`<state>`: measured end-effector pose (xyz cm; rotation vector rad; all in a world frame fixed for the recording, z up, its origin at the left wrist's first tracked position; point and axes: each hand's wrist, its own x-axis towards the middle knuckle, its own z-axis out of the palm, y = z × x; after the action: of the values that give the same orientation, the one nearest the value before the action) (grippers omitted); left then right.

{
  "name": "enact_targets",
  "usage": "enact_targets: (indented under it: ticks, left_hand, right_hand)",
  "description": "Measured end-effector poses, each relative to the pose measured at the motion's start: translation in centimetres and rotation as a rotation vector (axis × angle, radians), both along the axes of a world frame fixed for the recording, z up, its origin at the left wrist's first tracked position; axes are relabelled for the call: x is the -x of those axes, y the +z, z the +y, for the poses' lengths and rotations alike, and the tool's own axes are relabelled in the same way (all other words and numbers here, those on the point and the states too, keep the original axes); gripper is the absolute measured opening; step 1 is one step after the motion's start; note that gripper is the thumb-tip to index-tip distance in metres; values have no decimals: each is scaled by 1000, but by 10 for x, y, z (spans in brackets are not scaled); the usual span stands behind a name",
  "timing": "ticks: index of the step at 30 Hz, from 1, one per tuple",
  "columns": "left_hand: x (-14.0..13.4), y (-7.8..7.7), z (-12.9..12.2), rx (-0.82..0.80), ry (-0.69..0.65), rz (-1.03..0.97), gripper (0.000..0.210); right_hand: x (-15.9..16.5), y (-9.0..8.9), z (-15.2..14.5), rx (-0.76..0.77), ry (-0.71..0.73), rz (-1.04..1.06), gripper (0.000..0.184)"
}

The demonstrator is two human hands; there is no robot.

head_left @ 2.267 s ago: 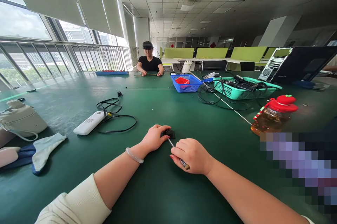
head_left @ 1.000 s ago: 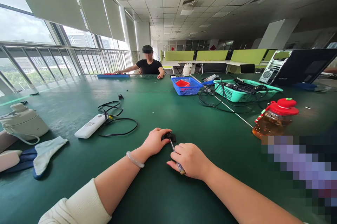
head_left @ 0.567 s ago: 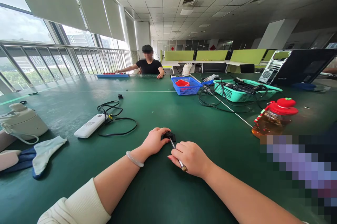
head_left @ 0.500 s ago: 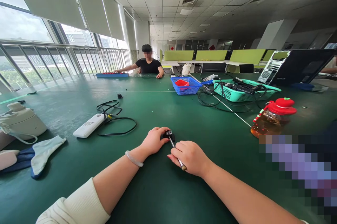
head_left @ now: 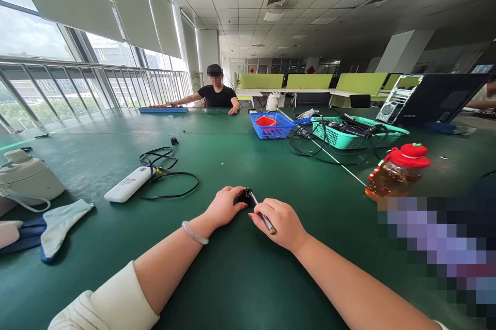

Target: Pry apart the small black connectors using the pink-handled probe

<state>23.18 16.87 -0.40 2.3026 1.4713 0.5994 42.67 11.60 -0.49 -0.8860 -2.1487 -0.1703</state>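
On the green table in front of me, my left hand (head_left: pixel 225 207) grips a small black object (head_left: pixel 245 197) between thumb and fingers. Its exact kind is too small to make out. My right hand (head_left: pixel 282 222) is closed around a slim screwdriver-like tool (head_left: pixel 267 223) with a silvery shaft and a brownish rear end. The tool slants up and left, its tip at the right side of the black object. Whether the tip touches it is hard to tell.
A white power bank (head_left: pixel 127 184) with a black cable (head_left: pixel 174 197) lies left. Gloves (head_left: pixel 64 226) and a beige bottle (head_left: pixel 31 180) are further left. Right stand a red-lidded jar (head_left: pixel 399 175), a blue basket (head_left: pixel 271 128) and a teal basket (head_left: pixel 349 140). Another person (head_left: pixel 217 95) sits opposite.
The black object has been tilted in my left hand, and its shiny part no longer shows. My right hand has shifted slightly up and right with the tool. The camera view has moved slightly.
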Motion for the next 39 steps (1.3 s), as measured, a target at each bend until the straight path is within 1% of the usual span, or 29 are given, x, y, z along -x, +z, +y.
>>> enact_targets:
  ticks: [3, 9, 12, 16, 19, 23, 27, 32, 35, 39]
  left_hand:
    - [1, -1, 1, 6, 9, 1, 47]
    - [1, -1, 0, -5, -14, -8, 48]
    - [1, 1, 0, -4, -15, -17, 47]
    - [1, 1, 0, -18, -37, -19, 41]
    - [1, 1, 1, -9, -47, -18, 39]
    - [2, 2, 0, -3, -39, -4, 38]
    - [2, 3, -2, -21, -70, 4, 38]
    - [2, 7, -6, -36, -133, -15, 37]
    - [2, 8, -6, -28, -135, -23, 34]
    - [2, 6, -5, -31, -139, -20, 34]
  right_hand:
    - [-2, 1, 1, 133, 2, 94, 24]
    - [-4, 3, 5, 400, 22, 356, 22]
    - [-5, 1, 8, 508, -6, 466, 26]
    - [-6, -1, 13, 612, -46, 593, 37]
    - [-8, -1, 16, 644, -93, 670, 44]
    - [-11, 2, 16, 598, -172, 721, 49]
    - [-9, 3, 12, 581, -114, 713, 50]
    - [-5, 1, 11, 650, -36, 656, 50]
    - [-4, 0, 12, 691, -32, 664, 50]
    - [-4, 1, 12, 699, -50, 650, 48]
